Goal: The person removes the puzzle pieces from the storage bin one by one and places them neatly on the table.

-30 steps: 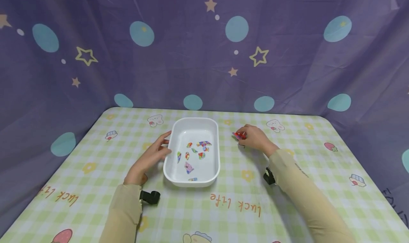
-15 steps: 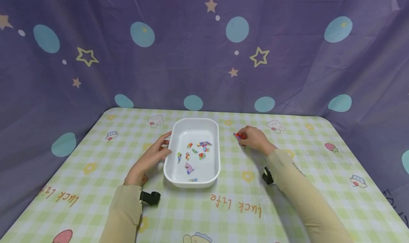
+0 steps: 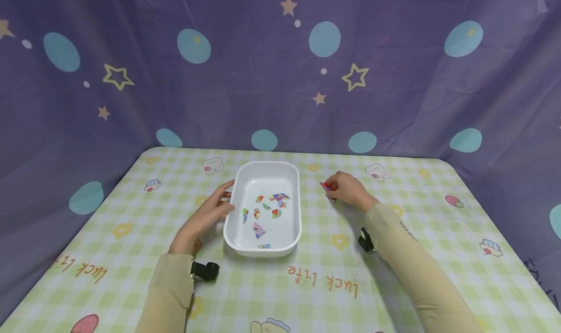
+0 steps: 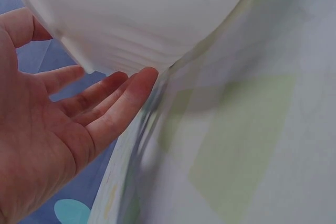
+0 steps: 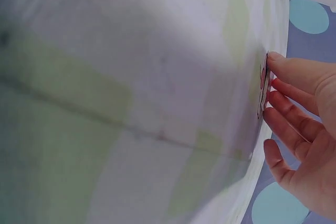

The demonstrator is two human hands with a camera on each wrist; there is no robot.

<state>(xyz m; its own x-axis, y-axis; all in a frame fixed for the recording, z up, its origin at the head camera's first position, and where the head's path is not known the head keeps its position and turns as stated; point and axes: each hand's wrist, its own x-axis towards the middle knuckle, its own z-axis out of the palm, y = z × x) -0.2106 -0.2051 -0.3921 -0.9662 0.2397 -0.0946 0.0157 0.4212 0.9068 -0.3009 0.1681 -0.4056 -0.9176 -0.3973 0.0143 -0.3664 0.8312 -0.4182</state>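
A white rectangular tray [image 3: 264,173] stands on the table, with several small, flat, brightly coloured cut-out pieces [image 3: 258,230] scattered over its floor. At its left side, my left hand [image 3: 206,217] rests relaxed fingers against the outer wall; the left wrist view has these fingers [image 4: 123,103] beside the wall, below the rim. To the right of the tray, my right hand [image 3: 348,189] pinches a thin flat red-and-blue piece [image 3: 325,186] low over the tablecloth. Seen edge-on in the right wrist view, that piece [image 5: 262,85] lies between thumb and fingertips; most of its face is hidden.
A green-and-white checked tablecloth [image 3: 324,304] with printed cartoons and lettering covers the table. Behind the table's far edge hangs a purple curtain [image 3: 263,80] with stars and blue ovals. A black strap-on camera [image 3: 205,270] sits on the left wrist, another [image 3: 365,239] on the right.
My right hand has shifted very slightly and keeps its pinch on the flat piece. The left hand and the tray stay where they were.
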